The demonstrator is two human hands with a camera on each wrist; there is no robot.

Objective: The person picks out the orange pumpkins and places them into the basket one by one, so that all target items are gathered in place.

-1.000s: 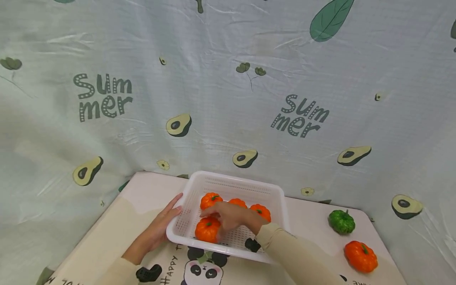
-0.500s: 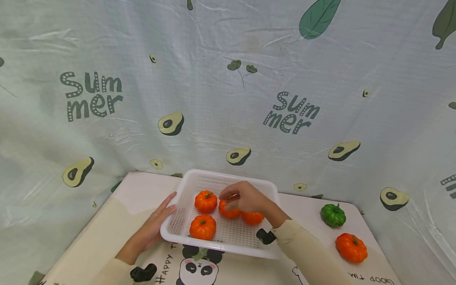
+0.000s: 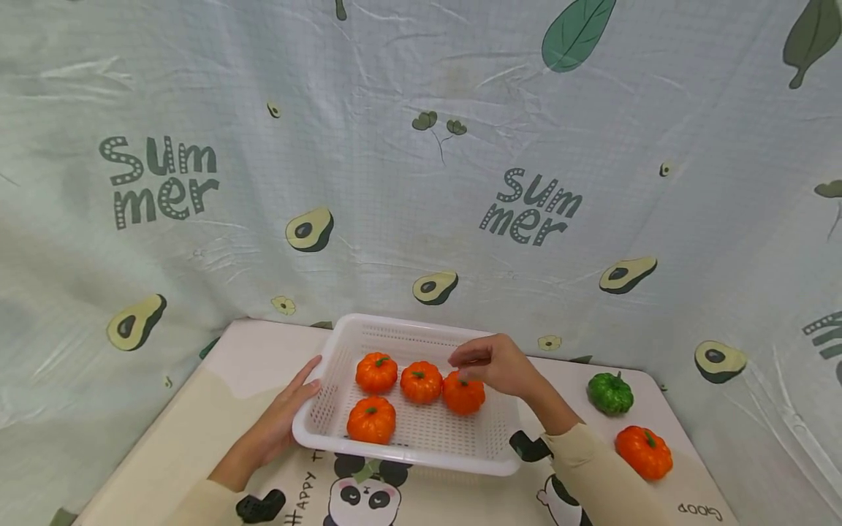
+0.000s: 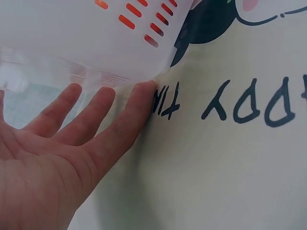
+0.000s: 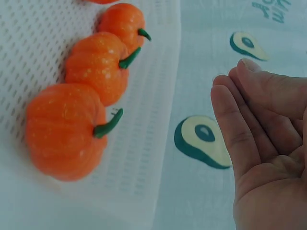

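Note:
A white perforated plastic basket (image 3: 408, 454) holds several small orange pumpkins with green stems. The front-left pumpkin (image 3: 371, 421) sits apart from a row at the back: a left pumpkin (image 3: 376, 374), a middle pumpkin (image 3: 422, 383) and a right pumpkin (image 3: 464, 399). My left hand (image 3: 279, 420) rests against the basket's left side; in the left wrist view its straight fingers (image 4: 136, 103) touch the outer wall near its lower edge. My right hand (image 3: 503, 369) hovers over the back-right part of the basket, beside the right pumpkin, fingers loosely bent and nothing between them.
On the table (image 3: 263, 351), right of the basket, lie a green pumpkin (image 3: 610, 394) and another orange pumpkin (image 3: 644, 453). A printed curtain (image 3: 368, 168) hangs behind the table. Each wrist carries a black device, such as the left one (image 3: 261, 506).
My right hand has left the front-left pumpkin and moved right, past the middle pumpkin, to above the right one. The back-row pumpkins are now uncovered. My left hand stays at the basket's side.

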